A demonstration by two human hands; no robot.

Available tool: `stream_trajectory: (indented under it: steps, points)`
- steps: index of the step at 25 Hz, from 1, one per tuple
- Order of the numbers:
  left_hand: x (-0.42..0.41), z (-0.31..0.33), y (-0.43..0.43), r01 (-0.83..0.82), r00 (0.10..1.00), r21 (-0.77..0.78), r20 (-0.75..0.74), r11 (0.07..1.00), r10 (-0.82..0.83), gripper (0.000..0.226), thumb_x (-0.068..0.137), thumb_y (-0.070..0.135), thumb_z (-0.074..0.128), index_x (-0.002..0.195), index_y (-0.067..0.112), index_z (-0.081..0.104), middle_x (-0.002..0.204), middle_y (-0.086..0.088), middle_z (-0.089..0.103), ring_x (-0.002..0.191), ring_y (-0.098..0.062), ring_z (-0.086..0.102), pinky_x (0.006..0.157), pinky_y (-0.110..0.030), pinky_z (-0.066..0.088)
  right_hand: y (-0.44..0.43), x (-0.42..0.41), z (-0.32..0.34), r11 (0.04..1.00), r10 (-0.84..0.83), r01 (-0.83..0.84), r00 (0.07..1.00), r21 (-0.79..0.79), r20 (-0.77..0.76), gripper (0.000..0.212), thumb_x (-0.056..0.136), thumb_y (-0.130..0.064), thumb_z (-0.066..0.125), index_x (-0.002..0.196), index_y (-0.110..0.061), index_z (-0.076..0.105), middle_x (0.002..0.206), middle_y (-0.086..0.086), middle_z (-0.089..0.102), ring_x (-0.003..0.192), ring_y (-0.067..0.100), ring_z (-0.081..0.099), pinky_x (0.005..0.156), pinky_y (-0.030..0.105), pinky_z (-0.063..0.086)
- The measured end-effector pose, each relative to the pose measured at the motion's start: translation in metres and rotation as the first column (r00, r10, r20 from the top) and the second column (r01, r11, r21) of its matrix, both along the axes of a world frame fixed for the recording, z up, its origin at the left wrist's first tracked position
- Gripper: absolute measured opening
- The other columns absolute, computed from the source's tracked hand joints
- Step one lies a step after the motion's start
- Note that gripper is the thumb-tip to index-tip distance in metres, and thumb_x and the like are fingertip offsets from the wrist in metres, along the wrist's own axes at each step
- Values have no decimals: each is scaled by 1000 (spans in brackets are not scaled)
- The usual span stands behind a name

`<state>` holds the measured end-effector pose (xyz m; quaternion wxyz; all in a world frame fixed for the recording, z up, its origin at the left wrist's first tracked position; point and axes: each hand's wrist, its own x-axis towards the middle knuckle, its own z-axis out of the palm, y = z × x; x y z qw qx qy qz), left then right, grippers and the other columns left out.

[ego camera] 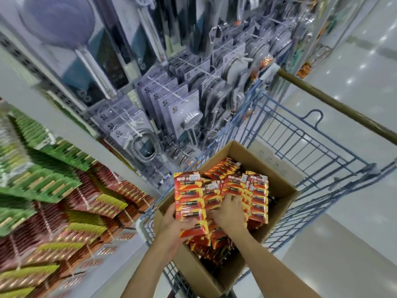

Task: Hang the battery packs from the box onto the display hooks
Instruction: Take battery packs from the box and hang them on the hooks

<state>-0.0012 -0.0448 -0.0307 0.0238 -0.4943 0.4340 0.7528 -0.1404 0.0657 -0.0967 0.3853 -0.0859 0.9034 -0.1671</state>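
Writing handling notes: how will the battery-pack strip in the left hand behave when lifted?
Probably fairly stiff: the battery-pack strip stands almost straight though the left hand grips only its lower end. Likely heavy for its size, with a battery in each section. Its glossy face may slip.

One wide-angle view from the person's head, looking steeply down and forward, tilted; close above an open cardboard box (277, 168) in a wire cart (300, 143); arms (268, 261) enter from 6 o'clock; hanging displays (64, 201) fill 8 to 12 o'clock; floor (354, 61) at 2 o'clock.
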Motion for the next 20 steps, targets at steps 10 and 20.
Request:
stream_trajectory:
  steps: [10, 20]
  points:
    - [41, 16, 11, -289, 952, -43, -115, 956, 282, 47, 96, 36, 62, 140, 21, 58, 118, -10, 77, 104, -34, 76, 80, -49, 62, 30, 2, 8, 905, -104, 58, 991, -421, -88, 32, 94, -19, 71, 119, -26, 52, 110, -8, 67, 109, 18, 66, 100, 42, 54]
    - [96, 74, -18, -452, 860, -63, -296, 890, 416, 40, 99, 40, 60, 134, 20, 64, 121, -15, 75, 110, -40, 73, 98, -57, 55, 11, 48, 141, 493, -33, 432, 877, -755, 480, 42, 87, -10, 76, 125, -22, 61, 110, 2, 77, 99, 26, 76, 79, 42, 61]
